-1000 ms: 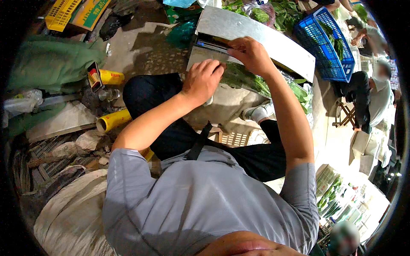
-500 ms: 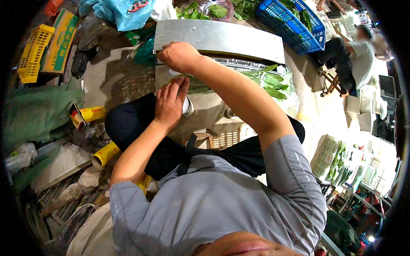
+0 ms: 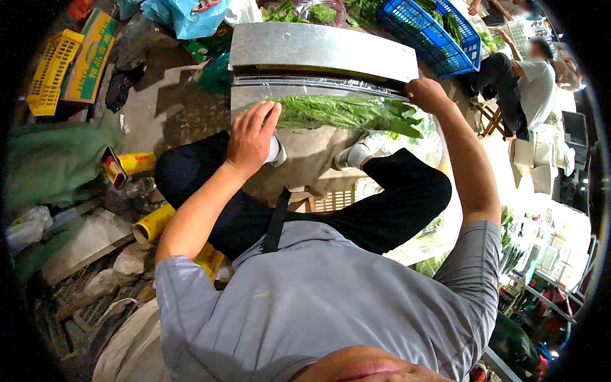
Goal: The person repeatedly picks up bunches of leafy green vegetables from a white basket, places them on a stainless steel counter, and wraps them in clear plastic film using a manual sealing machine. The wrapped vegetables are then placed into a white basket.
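A long bundle of leafy greens (image 3: 344,113) lies crosswise in front of me, with clear film showing over part of it. My left hand (image 3: 249,137) is closed over the bundle's left end, fingertips pressed on it. Just behind the greens stands a low metal box (image 3: 324,51) with a dark slot and a shiny strip along its near side. At the right end of that slot is my right hand (image 3: 428,95), its fingers closed; what they pinch is hidden.
A blue crate (image 3: 433,35) with greens stands at the back right, near a seated person (image 3: 538,95). Yellow crate (image 3: 54,71) and cardboard box (image 3: 91,54) are at the far left. Yellow tubes (image 3: 154,225) lie by my left knee. More greens (image 3: 509,235) sit at the right.
My right hand has moved from the left end of the metal box along the slot to its right end, uncovering the greens. My left hand has stayed almost in place.
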The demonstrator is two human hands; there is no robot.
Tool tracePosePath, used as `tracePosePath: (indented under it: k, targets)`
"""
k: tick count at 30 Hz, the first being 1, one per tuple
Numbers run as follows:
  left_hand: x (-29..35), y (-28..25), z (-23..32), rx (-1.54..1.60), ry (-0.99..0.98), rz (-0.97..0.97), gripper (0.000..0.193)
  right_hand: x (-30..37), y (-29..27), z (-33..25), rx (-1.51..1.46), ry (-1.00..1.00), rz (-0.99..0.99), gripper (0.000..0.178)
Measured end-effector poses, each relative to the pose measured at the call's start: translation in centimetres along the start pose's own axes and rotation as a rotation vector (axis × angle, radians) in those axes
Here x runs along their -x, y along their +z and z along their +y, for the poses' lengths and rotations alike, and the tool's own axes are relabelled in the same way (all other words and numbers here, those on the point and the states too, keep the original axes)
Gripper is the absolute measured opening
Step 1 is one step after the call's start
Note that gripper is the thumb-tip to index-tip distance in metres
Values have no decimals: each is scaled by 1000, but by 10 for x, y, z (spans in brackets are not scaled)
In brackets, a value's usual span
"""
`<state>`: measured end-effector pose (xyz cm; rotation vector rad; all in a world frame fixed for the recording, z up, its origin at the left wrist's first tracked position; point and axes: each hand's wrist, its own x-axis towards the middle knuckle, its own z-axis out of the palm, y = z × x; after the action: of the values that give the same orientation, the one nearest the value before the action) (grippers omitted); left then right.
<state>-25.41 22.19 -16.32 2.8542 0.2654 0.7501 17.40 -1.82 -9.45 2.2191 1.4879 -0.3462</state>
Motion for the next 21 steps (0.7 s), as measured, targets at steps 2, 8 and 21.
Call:
tracePosePath:
  k: [2, 8, 21]
  targets:
    - [-4, 2, 0, -19, -17, -26, 60, 16, -3, 19, -35, 90, 120, 14]
    - [-23, 4, 1, 3, -18, -67, 89, 81, -54, -42, -379, 243, 643, 10]
    - [-83, -43, -16, 357, -187, -512, 41, 80, -51, -263, -295, -282, 895, 83]
